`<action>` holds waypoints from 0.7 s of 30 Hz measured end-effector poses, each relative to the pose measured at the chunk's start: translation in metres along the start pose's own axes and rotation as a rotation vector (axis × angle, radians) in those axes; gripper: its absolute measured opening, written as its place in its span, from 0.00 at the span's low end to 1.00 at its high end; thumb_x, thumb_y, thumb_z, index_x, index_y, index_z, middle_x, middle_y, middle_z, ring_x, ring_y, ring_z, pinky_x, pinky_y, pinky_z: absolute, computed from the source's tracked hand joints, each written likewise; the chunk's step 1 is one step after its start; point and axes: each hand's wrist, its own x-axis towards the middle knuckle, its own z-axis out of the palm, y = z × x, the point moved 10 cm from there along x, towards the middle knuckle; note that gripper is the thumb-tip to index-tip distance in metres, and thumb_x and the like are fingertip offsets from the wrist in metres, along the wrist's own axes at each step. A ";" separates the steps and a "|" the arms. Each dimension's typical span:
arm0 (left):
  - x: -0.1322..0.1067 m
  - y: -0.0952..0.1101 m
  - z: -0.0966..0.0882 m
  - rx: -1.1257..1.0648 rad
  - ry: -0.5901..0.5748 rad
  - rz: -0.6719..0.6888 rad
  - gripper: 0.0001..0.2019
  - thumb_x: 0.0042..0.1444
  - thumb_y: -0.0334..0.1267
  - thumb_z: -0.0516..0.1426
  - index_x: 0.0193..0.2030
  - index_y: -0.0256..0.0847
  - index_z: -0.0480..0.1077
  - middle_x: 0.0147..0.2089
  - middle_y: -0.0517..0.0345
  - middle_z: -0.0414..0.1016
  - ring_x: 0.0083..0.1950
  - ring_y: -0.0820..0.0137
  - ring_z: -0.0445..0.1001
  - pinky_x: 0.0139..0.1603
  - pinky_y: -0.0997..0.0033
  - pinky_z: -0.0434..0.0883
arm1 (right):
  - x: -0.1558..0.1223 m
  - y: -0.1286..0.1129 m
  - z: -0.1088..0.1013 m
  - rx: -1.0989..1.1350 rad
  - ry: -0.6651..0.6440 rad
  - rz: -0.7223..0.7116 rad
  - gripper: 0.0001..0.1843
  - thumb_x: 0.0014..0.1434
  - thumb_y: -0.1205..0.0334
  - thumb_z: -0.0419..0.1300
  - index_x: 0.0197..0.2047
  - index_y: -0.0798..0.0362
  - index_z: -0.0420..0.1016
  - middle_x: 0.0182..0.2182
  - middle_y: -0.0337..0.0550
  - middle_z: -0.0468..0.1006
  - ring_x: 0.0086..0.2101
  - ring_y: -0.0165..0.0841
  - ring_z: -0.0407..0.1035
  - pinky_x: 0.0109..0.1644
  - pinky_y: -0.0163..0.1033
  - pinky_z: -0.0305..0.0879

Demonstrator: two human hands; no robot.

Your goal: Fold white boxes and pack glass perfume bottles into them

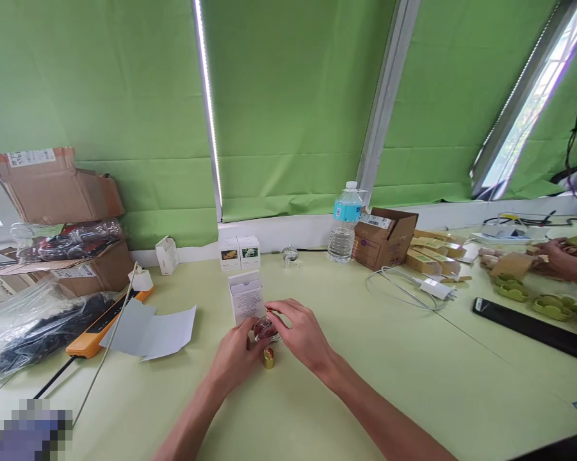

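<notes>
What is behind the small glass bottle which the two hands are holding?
A white box stands behind the bottle, slightly left. The left hand partly covers the box's bottom, so this cannot be fully seen.

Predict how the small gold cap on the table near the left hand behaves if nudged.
The gold cap stands upright, so a nudge may topple it. Its round sides suggest it could then roll. Its shiny surface may be slippery to pinch.

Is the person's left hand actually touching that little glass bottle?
Touching. The head view shows the left hand curled at the left side of the glass bottle, fingers against the glass.
</notes>
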 end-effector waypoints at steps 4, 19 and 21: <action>0.001 -0.002 -0.001 0.005 0.019 0.003 0.10 0.58 0.44 0.53 0.43 0.45 0.69 0.31 0.62 0.73 0.27 0.72 0.66 0.28 0.74 0.62 | 0.000 -0.001 -0.009 0.007 0.072 -0.032 0.12 0.62 0.67 0.55 0.47 0.48 0.75 0.39 0.40 0.81 0.40 0.34 0.73 0.46 0.41 0.70; -0.038 0.082 -0.071 -0.199 -0.143 0.155 0.08 0.54 0.40 0.61 0.40 0.44 0.72 0.39 0.59 0.76 0.39 0.70 0.73 0.40 0.71 0.71 | 0.000 0.013 -0.034 0.048 0.170 0.008 0.12 0.63 0.62 0.54 0.47 0.50 0.75 0.40 0.44 0.80 0.37 0.33 0.73 0.42 0.40 0.74; -0.052 0.095 -0.070 -0.184 -0.180 0.232 0.10 0.51 0.40 0.63 0.40 0.45 0.73 0.38 0.59 0.76 0.38 0.70 0.73 0.41 0.70 0.71 | 0.000 0.011 -0.031 0.029 0.141 -0.002 0.11 0.63 0.63 0.54 0.46 0.50 0.75 0.40 0.43 0.79 0.36 0.33 0.73 0.42 0.40 0.73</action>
